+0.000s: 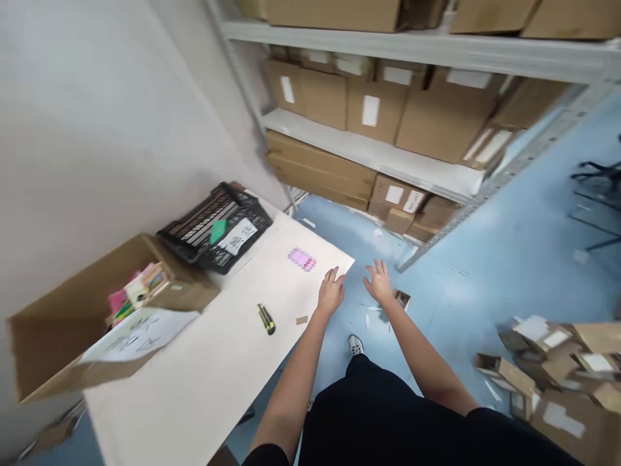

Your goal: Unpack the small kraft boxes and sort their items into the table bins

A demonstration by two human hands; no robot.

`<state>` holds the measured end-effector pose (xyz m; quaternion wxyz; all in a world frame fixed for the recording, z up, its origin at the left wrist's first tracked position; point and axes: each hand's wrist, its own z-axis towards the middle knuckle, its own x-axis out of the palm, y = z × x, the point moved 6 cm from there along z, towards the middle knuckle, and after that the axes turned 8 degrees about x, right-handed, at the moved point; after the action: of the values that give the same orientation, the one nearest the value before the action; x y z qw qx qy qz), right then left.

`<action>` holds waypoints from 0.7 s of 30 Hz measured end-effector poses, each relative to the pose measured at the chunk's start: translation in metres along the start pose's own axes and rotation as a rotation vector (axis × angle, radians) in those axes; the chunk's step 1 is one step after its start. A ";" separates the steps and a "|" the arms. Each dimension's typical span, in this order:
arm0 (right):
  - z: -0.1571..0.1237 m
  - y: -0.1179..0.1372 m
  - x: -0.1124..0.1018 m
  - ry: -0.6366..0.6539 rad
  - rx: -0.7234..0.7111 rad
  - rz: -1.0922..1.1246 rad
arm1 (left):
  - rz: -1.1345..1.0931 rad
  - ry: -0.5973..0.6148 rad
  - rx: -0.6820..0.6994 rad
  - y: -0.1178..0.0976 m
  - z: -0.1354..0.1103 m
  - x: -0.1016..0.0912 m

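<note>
My left hand (332,292) hovers at the right edge of the white table (194,382), its fingers apart and nothing in them. Out over the blue floor, my right hand (378,283) is also empty, with fingers spread. Closest to the left hand on the tabletop is a small pink item (301,258), pixelated so that its kind is hidden. A yellow-and-black box cutter (266,319) lies farther left on the table. Near the table's edge rests a small brown scrap (301,320).
An open cardboard box (58,317) with colourful packages and a black plastic crate (213,259) stand along the wall side. Metal shelving (369,152) full of cartons rises ahead. Discarded boxes (557,369) pile on the floor at right; a small open box (402,299) lies below my right hand.
</note>
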<state>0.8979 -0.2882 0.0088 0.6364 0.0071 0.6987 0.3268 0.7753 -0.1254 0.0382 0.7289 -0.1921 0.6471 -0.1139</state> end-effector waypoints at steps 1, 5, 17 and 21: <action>0.001 0.029 0.008 0.022 -0.064 0.007 | 0.007 -0.036 -0.048 0.016 -0.019 -0.014; -0.025 0.152 0.044 0.106 -0.324 0.057 | 0.044 -0.195 -0.253 0.077 -0.123 -0.073; -0.307 0.490 0.174 0.450 -1.038 0.154 | 0.155 -0.644 -0.934 0.161 -0.567 -0.178; -0.435 0.563 0.208 0.601 -1.290 0.183 | 0.196 -0.742 -1.177 0.140 -0.703 -0.184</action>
<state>0.2412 0.0480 0.0769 0.2640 -0.4020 0.5080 0.7146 0.0451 -0.0164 0.0813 0.6835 -0.5215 0.3241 0.3947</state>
